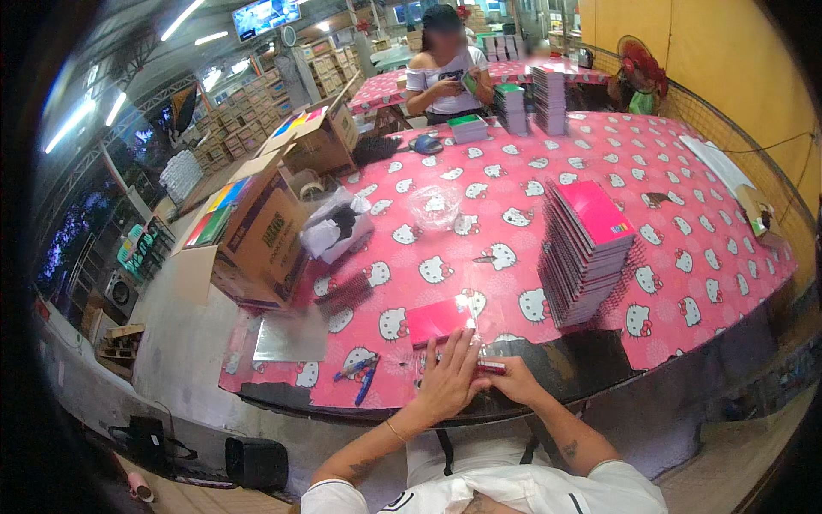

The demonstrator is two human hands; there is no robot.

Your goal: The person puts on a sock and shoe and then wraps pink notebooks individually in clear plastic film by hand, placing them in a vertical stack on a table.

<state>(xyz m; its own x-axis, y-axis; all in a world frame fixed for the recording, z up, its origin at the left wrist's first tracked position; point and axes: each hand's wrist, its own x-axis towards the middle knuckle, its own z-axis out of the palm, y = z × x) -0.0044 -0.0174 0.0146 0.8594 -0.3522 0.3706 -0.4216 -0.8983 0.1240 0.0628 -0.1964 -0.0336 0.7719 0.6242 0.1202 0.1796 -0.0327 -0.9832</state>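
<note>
A bright pink notebook (441, 321) lies flat on the table in front of me. My left hand (447, 373) rests with its fingers stretched out flat over the notebook's near edge. Beside it, my right hand (515, 382) is closed around a narrow red-and-white thing (491, 366), its kind too small to tell. The two hands almost touch near the table's front edge. Blue-handled pliers (366, 383) lie to the left of my left hand. Right of the notebook stands a tall stack of pink spiral notebooks (591, 257).
Open cardboard boxes (261, 240) with colourful notebooks stand at the left. Dark wire coils (347, 295) and a clear sheet (289, 336) lie near them. Clear plastic (435, 208) sits mid-table. Across the table a person (447, 73) handles a green notebook, beside more stacks (548, 101).
</note>
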